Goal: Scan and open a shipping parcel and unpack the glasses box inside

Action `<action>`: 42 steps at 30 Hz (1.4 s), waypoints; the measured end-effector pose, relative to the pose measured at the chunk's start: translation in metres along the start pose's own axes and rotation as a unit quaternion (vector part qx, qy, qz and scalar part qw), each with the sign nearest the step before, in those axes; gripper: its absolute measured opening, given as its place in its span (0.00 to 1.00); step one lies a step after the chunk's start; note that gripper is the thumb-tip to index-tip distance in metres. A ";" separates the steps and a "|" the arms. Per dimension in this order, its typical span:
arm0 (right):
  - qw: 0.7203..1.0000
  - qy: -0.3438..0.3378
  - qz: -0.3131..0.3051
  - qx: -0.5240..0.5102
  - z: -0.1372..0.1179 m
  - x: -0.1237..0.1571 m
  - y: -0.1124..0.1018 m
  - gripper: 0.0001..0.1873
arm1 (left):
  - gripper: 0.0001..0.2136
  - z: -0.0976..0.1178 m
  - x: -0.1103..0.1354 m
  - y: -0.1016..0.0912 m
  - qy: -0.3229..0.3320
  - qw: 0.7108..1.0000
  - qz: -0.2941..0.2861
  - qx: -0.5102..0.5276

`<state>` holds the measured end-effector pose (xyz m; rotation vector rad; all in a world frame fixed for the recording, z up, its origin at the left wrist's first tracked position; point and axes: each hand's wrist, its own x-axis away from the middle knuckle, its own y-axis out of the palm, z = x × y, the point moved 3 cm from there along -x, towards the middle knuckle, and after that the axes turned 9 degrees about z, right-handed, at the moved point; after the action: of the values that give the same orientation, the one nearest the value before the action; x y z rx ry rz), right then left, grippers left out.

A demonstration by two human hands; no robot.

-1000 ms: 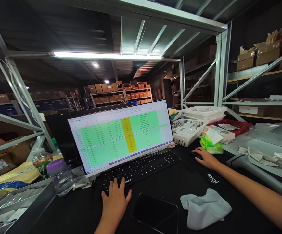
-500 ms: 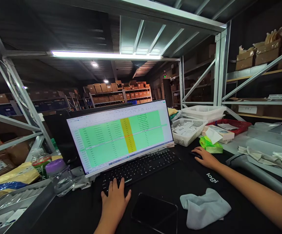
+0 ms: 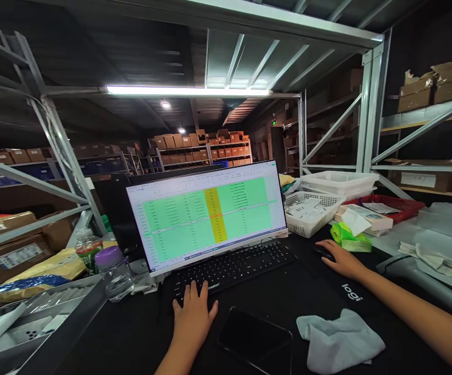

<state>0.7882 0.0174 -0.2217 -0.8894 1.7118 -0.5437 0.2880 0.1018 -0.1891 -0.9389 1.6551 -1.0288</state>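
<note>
My left hand (image 3: pixel 193 315) lies with its fingers spread at the lower left of a black keyboard (image 3: pixel 245 264), fingertips on the keys. My right hand (image 3: pixel 343 259) is wrapped over a black computer mouse (image 3: pixel 323 252), which is partly hidden beneath the fingers. Behind the keyboard stands a monitor (image 3: pixel 210 213) with a spreadsheet of green rows and one yellow column. Between my forearms lie a dark smartphone (image 3: pixel 255 338), its screen black, and a crumpled pale cloth (image 3: pixel 339 341). A mouse pad with a white logo (image 3: pixel 351 292) spreads under my right wrist.
A clear jar with a purple lid (image 3: pixel 111 271) stands left of the monitor, near a metal tray (image 3: pixel 81 312). To the right are white baskets (image 3: pixel 314 221), a green tissue pack (image 3: pixel 349 238), a red tray (image 3: pixel 403 208) and a grey handheld scanner (image 3: pixel 425 281). Metal racks frame the desk.
The view has turned slightly left, so everything sits farther right in the picture. Both hands keep their places on the keyboard and mouse, and the screen looks the same.
</note>
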 end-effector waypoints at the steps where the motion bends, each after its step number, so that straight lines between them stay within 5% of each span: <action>1: 1.000 -0.004 -0.003 -0.002 -0.001 0.000 0.000 0.27 | 0.28 0.000 0.000 0.000 -0.001 1.000 -0.001 0.003; 24: 0.999 -0.042 -0.001 0.005 0.003 0.000 0.005 0.28 | 0.29 -0.003 0.005 0.003 -0.029 0.997 0.044 0.048; 42: 0.999 -0.038 0.012 0.011 0.009 0.000 0.008 0.28 | 0.48 -0.015 -0.001 0.009 -0.119 0.978 0.068 0.156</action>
<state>0.7946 0.0229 -0.2303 -0.8626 1.6438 -0.5053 0.2733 0.1092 -0.1938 -0.7002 1.2946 -1.0055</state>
